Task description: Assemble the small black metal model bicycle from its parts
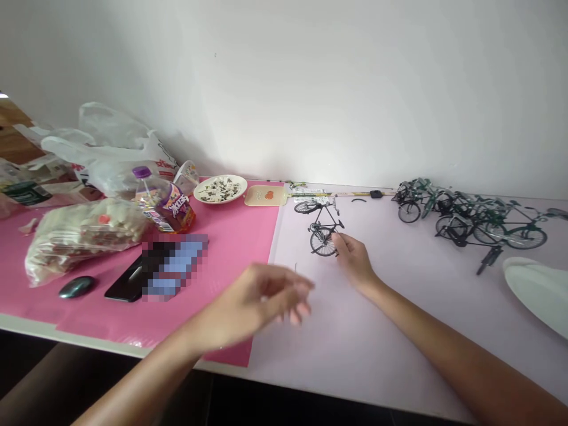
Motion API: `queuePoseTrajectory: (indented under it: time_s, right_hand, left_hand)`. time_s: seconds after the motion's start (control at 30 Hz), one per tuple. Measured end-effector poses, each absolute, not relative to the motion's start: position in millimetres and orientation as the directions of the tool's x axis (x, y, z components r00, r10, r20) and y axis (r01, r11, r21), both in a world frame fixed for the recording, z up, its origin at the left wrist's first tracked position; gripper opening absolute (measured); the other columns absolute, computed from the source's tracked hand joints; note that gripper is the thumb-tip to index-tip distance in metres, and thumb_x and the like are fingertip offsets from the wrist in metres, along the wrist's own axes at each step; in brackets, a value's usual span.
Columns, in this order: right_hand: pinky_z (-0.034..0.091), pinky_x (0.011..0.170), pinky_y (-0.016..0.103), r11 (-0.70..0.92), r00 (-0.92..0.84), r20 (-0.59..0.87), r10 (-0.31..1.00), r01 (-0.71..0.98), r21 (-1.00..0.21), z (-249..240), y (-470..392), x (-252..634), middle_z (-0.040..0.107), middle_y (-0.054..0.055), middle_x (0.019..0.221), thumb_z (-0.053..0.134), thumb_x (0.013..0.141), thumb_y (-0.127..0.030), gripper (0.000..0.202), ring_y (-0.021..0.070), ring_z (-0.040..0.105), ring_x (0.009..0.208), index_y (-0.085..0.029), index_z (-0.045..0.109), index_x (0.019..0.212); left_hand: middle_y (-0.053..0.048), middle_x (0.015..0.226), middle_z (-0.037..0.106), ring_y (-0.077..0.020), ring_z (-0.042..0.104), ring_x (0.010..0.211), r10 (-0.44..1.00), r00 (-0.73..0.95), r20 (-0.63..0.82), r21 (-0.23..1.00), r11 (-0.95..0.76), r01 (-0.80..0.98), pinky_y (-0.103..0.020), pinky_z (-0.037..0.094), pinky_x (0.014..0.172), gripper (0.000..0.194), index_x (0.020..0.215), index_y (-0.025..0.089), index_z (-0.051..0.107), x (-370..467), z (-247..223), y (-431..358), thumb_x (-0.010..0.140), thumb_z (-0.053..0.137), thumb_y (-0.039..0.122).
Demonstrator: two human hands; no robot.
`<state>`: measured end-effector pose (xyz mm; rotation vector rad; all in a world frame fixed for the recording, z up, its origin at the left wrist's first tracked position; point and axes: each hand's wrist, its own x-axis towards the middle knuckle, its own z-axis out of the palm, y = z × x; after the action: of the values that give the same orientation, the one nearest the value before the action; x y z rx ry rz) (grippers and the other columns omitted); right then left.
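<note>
A small black model bicycle (323, 228) is at the middle of the table, one wheel nearer me and the other toward the wall. My right hand (352, 260) pinches its near wheel at the right edge. Nearer me and to the left, my left hand (270, 299) hangs over the table, blurred, its fingers curled and pressed close together. A thin piece seems to rise by its fingertips, but what it holds is too small to name. Several dark and green model bicycles (470, 220) lie tangled at the right.
A white plate (541, 293) sits at the right edge. Leftward are a plate of small pieces (220, 189), a purple-capped bottle (166, 207), a bulging plastic bag (89, 234), a phone (131, 281) and a mouse (77, 287). A wall bounds the back.
</note>
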<state>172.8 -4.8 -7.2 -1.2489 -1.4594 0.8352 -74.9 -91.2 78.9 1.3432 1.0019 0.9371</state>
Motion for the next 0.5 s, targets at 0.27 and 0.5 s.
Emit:
queuePoseTrajectory:
  time_s: [0.27, 0.5]
  right_hand:
    - [0.034, 0.056, 0.028, 0.303, 0.028, 0.319, 0.947, 0.237, -0.923, -10.7, -10.1, 169.9, 0.034, -0.004, 0.07, 0.042, 0.102, -0.067, 0.05, 0.0148, 0.033, 0.064, -0.025, 0.035, 0.076]
    - [0.035, 0.056, 0.029, 0.321, 0.073, 0.348, 0.935, 0.248, -0.914, -12.8, -8.8, 169.3, 0.042, -0.002, 0.071, 0.039, 0.103, -0.069, 0.05, 0.0157, 0.037, 0.063, -0.026, 0.039, 0.077]
  left_hand:
    - [-0.012, 0.089, 0.077, -0.0249, 0.075, 0.09, 0.807, 0.568, -0.162, 0.98, 0.064, 0.19, -0.032, 0.06, 0.081, 0.044, 0.078, 0.015, 0.078, -45.0, 70.6, 26.4, 0.071, 0.088, 0.058]
    - [-0.015, 0.107, 0.078, -0.023, 0.073, 0.098, 0.791, 0.601, -0.11, 0.964, 0.233, -0.129, -0.038, 0.057, 0.094, 0.057, 0.108, 0.014, 0.077, -26.4, 39.5, 27.8, 0.066, 0.096, 0.048]
